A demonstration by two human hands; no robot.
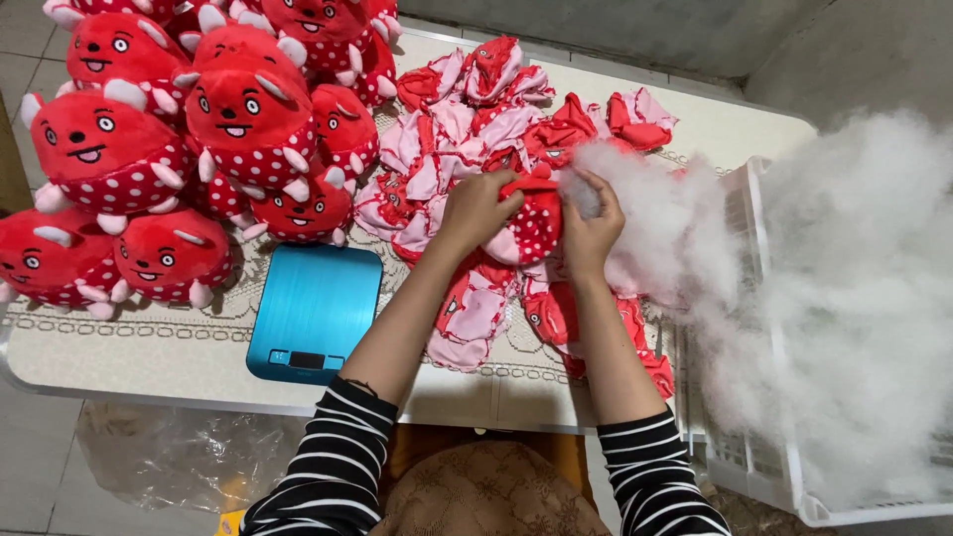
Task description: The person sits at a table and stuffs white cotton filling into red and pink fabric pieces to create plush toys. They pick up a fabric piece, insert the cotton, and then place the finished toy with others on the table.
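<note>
While the left hand (pixel 476 206) clamps its fingers round the neck of a half-filled red plush skin with white polka dots (pixel 534 226), the right hand (pixel 592 223) has its fingers pinched on a tuft of white fibre stuffing (pixel 584 191) and presses it at the skin's opening. The skin sits just above the middle of the pale table (pixel 149 352), over a heap of flat, unstuffed red-and-pink skins (pixel 467 129). By the look of it the stuffing step is under way and the toy is only partly plumped (its body is still small beside the finished ones). A next push would seem to call for the left hand keeping the opening spread while the right drives the tuft deep inside. Loose stuffing billows from the white crate (pixel 764 467) at the right; finished red plush toys (pixel 238 109) are piled at the left, near a blue kitchen scale (pixel 316 303)
</note>
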